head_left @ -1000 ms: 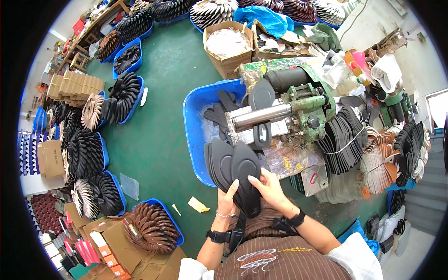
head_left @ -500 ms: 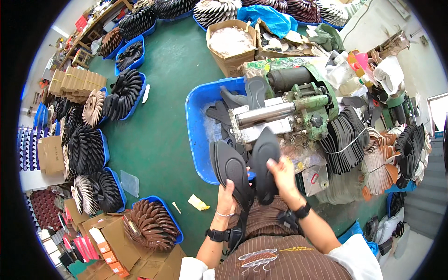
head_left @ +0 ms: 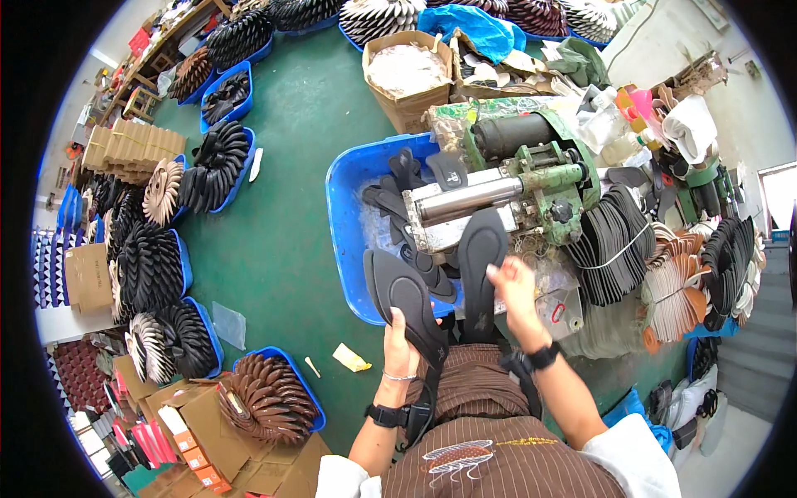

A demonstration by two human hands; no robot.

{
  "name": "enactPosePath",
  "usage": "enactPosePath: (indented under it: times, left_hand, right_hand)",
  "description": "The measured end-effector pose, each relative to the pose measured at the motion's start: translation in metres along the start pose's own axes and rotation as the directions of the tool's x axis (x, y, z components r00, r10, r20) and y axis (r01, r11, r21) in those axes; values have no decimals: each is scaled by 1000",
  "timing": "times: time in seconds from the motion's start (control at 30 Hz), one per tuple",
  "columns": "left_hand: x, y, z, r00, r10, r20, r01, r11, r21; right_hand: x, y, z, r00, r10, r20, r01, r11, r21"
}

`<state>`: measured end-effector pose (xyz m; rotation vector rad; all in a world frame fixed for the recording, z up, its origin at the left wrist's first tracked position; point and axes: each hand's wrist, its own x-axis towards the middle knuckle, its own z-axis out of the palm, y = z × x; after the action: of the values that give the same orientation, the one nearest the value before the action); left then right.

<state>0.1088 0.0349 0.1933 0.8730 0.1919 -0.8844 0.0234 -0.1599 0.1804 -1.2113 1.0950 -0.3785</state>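
Note:
My left hand (head_left: 402, 352) is closed around black shoe insoles (head_left: 400, 286), apparently a small stack, with the thumb along their edge. In my right hand (head_left: 516, 292), the fingertips pinch the side of another black insole (head_left: 481, 245), its rounded end pointing away from me. Both hands are above my lap, close in front of a green machine (head_left: 552, 199) with a shiny metal roller (head_left: 469, 200). Beneath and left of the roller is a blue tub (head_left: 336, 207) with several black insoles (head_left: 388, 202) inside. One insole (head_left: 448, 169) leans against the roller's far side.
Bundled insoles (head_left: 610, 241) stand right of the machine. A cardboard box (head_left: 407, 104) sits behind the tub. Along the left are blue bins (head_left: 184, 257) with fanned stacks, and a cardboard carton (head_left: 207, 423) lies at the lower left. A yellow scrap (head_left: 352, 358) lies on the green floor.
My right hand has moved slightly right and up, bringing its insole from a tilt to nearly straight. The left-hand insoles shifted slightly left. Beyond the roller, the leaning insole has tipped and sunk lower.

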Motion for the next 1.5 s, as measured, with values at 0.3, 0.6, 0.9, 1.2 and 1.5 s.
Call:
enactPosePath:
  times: [0.3,0.6,0.9,1.2,1.5]
  left_hand:
    - [8,-17,7,997,72,-7,-71,988,138]
    - [11,-20,16,986,-81,148,109,975,-193]
    - [14,3,-15,999,-46,17,48,991,-122]
    - [14,-19,-9,1000,13,17,-18,948,319]
    - [17,-18,-3,999,-15,51,-24,731,681]
  right_hand:
    - [-68,3,48,955,-87,285,81,996,33]
    - [-63,1,30,979,-198,47,188,969,158]
    - [12,25,-5,983,-182,-36,178,980,-89]
    - [-55,33,26,958,-44,284,46,999,1]
    - [1,20,12,944,-55,325,134,965,-226]
